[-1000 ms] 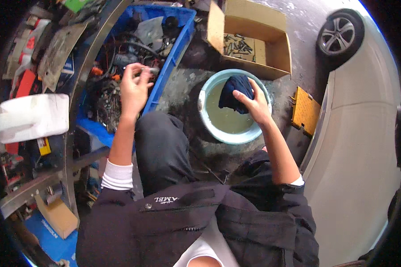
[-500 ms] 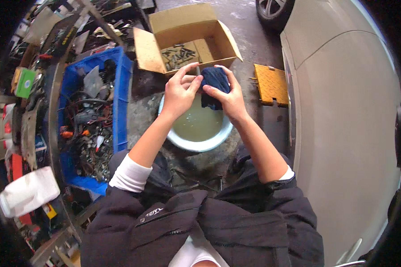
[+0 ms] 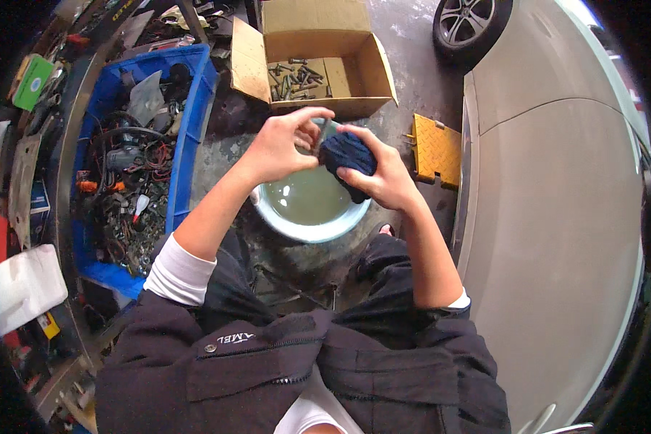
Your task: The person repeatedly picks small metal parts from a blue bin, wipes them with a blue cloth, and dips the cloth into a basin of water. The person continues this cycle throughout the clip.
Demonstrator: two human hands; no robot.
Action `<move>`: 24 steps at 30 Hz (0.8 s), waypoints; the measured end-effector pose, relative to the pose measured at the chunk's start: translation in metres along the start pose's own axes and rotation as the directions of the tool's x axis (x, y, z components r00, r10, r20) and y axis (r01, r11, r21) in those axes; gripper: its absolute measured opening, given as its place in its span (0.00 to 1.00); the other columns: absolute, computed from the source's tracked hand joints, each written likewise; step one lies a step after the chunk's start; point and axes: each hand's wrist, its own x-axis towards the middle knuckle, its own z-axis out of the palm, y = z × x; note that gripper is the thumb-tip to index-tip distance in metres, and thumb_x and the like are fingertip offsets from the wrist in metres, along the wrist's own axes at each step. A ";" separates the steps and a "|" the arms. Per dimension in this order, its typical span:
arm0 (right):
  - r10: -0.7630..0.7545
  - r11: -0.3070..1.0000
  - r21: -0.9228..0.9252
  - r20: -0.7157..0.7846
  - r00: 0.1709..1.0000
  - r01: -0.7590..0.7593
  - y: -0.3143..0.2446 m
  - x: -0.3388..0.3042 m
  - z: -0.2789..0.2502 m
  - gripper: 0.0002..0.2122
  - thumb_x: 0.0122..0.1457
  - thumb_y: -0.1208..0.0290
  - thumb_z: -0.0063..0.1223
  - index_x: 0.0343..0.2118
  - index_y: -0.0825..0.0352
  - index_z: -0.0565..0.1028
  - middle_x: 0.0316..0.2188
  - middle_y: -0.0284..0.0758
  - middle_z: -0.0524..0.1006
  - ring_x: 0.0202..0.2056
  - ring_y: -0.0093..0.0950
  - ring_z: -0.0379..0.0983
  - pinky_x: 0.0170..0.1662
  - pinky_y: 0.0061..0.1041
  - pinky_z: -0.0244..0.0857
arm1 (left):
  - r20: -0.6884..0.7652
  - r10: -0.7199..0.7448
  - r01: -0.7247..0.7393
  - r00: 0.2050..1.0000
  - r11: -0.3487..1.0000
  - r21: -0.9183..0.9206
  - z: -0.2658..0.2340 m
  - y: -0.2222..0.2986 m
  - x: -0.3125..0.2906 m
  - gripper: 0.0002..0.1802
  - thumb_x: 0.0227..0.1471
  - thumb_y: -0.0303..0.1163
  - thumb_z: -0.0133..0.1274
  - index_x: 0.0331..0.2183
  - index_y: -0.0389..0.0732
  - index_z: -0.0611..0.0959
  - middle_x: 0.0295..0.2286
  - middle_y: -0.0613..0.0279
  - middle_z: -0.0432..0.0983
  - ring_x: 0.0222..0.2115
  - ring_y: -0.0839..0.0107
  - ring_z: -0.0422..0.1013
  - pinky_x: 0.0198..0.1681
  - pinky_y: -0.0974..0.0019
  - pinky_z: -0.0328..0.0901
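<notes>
My right hand (image 3: pixel 390 177) is closed around a bunched dark blue cloth (image 3: pixel 349 160), above the far right part of a pale round basin (image 3: pixel 307 233) of cloudy greenish water. My left hand (image 3: pixel 281 148) faces it from the left, thumb and fingers curled in a pinch around a slim grey metal bolt (image 3: pixel 324 132), whose lower end meets the cloth. Part of the bolt is hidden by fingers and cloth. Just beyond the hands stands an open cardboard box (image 3: pixel 354 76), with several similar bolts (image 3: pixel 296 79) lying in its left half.
A blue crate (image 3: pixel 184 163) full of wires and metal parts stands at my left, beside a cluttered metal rack (image 3: pixel 79 166) with a white jug (image 3: pixel 25 286). A pale car (image 3: pixel 550 217) fills the right side. A yellow ramp (image 3: pixel 437 152) lies by its sill.
My left hand has turned, with its fingers bent further over the bolt. The cloth and right hand have come slightly nearer to me. The whole view has shifted.
</notes>
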 end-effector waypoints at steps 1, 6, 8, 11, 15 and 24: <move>-0.034 0.999 -0.029 -0.008 0.999 0.034 -0.002 -0.001 -0.003 0.32 0.51 0.66 0.68 0.61 0.61 0.70 0.46 0.45 0.82 0.49 0.35 0.80 0.55 0.34 0.71 | 0.038 0.022 -0.023 0.999 0.999 0.030 0.000 0.003 -0.002 0.42 0.39 0.20 0.68 0.59 0.42 0.76 0.33 0.62 0.79 0.34 0.77 0.77 0.43 0.69 0.75; 0.182 0.980 0.140 -0.336 0.924 -0.142 -0.007 -0.008 0.001 0.33 0.51 0.61 0.73 0.56 0.61 0.65 0.39 0.46 0.83 0.42 0.39 0.83 0.46 0.36 0.76 | 0.039 0.020 -0.021 0.999 0.999 0.043 0.007 0.020 -0.011 0.39 0.40 0.22 0.68 0.58 0.39 0.78 0.31 0.64 0.79 0.32 0.79 0.77 0.41 0.71 0.75; 0.025 0.997 -0.061 -0.316 0.948 -0.046 -0.012 -0.008 0.004 0.31 0.52 0.60 0.73 0.55 0.62 0.67 0.39 0.46 0.83 0.42 0.39 0.84 0.46 0.36 0.76 | -0.025 0.007 -0.005 1.000 0.998 0.063 0.012 0.025 -0.013 0.40 0.39 0.22 0.69 0.58 0.38 0.77 0.31 0.64 0.79 0.32 0.79 0.77 0.41 0.72 0.75; -0.046 0.995 -0.099 -0.282 0.958 0.019 -0.018 -0.010 0.008 0.27 0.51 0.62 0.74 0.52 0.64 0.76 0.40 0.47 0.83 0.44 0.37 0.83 0.48 0.34 0.75 | -0.093 -0.068 0.075 0.993 0.994 0.078 0.015 0.029 -0.012 0.40 0.39 0.21 0.69 0.58 0.37 0.77 0.31 0.63 0.80 0.31 0.80 0.77 0.41 0.72 0.75; -0.080 0.989 -0.143 -0.227 0.971 0.048 -0.016 -0.015 -0.001 0.25 0.52 0.67 0.74 0.53 0.67 0.79 0.43 0.43 0.84 0.45 0.30 0.82 0.52 0.30 0.73 | -0.039 -0.034 0.038 0.999 0.992 0.119 0.013 0.020 -0.011 0.41 0.38 0.20 0.68 0.58 0.38 0.78 0.31 0.63 0.79 0.31 0.79 0.77 0.41 0.72 0.76; -0.117 0.907 -0.420 -0.188 0.975 0.027 -0.010 -0.016 0.004 0.25 0.51 0.58 0.71 0.54 0.49 0.80 0.44 0.41 0.82 0.42 0.45 0.81 0.45 0.42 0.76 | -0.078 0.003 0.011 0.997 0.984 0.178 0.027 -0.007 0.002 0.39 0.36 0.19 0.67 0.56 0.40 0.79 0.32 0.61 0.81 0.32 0.78 0.78 0.40 0.70 0.76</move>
